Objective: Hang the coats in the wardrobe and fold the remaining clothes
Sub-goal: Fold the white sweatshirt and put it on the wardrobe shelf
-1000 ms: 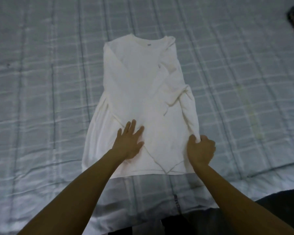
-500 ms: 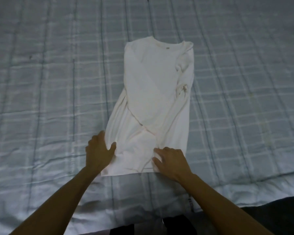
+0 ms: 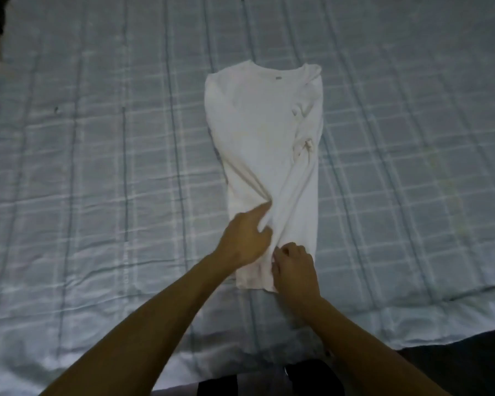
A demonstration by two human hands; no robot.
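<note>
A white long-sleeved shirt (image 3: 257, 132) lies on the bed, collar away from me, folded into a narrow strip with both sides and sleeves turned in over the middle. My left hand (image 3: 245, 238) lies on the shirt's lower left part, its fingers pushing the folded-in fabric toward the centre. My right hand (image 3: 293, 267) sits at the lower hem just to the right, fingers curled and pinching the cloth near the bottom edge. The hem under both hands is partly hidden.
The bed is covered by a pale blue checked quilt (image 3: 97, 167) that stretches all round the shirt. Its near edge (image 3: 412, 332) runs along the bottom right, with dark floor or clothing below it.
The left side of the shirt has been folded in, making the shirt narrower. My left hand moved from the outer left edge onto the shirt's middle; my right hand stayed at the hem.
</note>
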